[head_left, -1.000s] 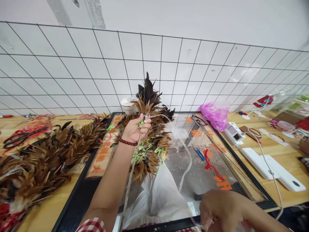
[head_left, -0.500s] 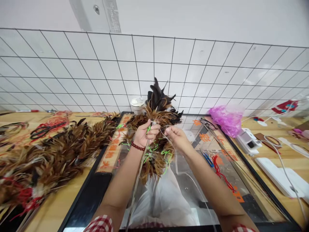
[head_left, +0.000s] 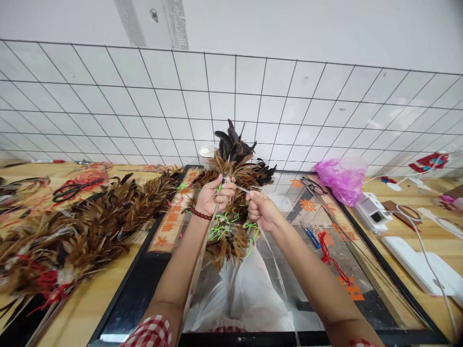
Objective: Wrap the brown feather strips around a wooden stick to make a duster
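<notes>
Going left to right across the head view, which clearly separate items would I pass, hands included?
Black scissors → black phone → left hand → right hand → red cord → white box.

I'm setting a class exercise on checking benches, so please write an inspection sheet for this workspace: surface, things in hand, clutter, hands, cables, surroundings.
Surface: wooden table with a black-framed glass panel.
Things in hand: feather bundle on a stick; thin pale strip.
Clutter: scissors, red cord, eyeglasses, pink plastic bag, heap of brown feathers.
Hands: left hand closed around the stick just below the feathers; right hand gripping the strip, which looks taut between them.
Cables: white cable across the right side.
Surroundings: black wire grid, white wall.
</notes>
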A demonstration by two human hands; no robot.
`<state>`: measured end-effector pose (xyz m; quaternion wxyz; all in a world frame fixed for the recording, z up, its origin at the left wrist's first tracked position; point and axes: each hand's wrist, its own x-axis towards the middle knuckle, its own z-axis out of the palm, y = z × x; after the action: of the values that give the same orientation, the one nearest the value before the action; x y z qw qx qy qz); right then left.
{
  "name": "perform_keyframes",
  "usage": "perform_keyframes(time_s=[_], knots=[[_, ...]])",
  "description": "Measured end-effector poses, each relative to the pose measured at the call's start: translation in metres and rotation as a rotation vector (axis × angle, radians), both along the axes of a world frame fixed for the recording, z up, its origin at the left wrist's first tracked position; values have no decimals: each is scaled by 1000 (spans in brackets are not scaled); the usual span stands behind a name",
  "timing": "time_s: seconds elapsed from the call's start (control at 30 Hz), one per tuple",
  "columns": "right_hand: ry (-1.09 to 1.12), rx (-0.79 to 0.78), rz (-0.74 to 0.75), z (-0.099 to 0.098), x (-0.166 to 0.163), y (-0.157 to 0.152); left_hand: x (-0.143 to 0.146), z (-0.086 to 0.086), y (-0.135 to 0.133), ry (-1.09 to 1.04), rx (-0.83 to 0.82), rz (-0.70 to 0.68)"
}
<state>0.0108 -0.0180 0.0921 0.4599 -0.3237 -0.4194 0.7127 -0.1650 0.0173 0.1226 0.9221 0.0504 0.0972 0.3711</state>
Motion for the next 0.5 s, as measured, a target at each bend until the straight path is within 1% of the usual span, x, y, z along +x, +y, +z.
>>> perform_keyframes(time_s=[0.07,0.1,0.23,0.33,0.4,0.43,0.5], knots=[[66,12,-100,-5,8,-10,-4,1,1,53,-28,-45],[68,15,-127,-8,12,-15,-5,2,2,74,-35,-62],[35,-5,-191,-13,24,-29,-3,3,1,131,-32,-108],[-4,13,-247,-14,35,-30,3,2,-2,163,23,-154],[-122,60,-274,-17,44,-29,10,0,-4,201,77,-164],[-238,114,-283,-19,49,-29,14,-2,-6,224,103,-166],[-596,283,-293,-25,60,-32,23,-6,-9,273,146,-168]])
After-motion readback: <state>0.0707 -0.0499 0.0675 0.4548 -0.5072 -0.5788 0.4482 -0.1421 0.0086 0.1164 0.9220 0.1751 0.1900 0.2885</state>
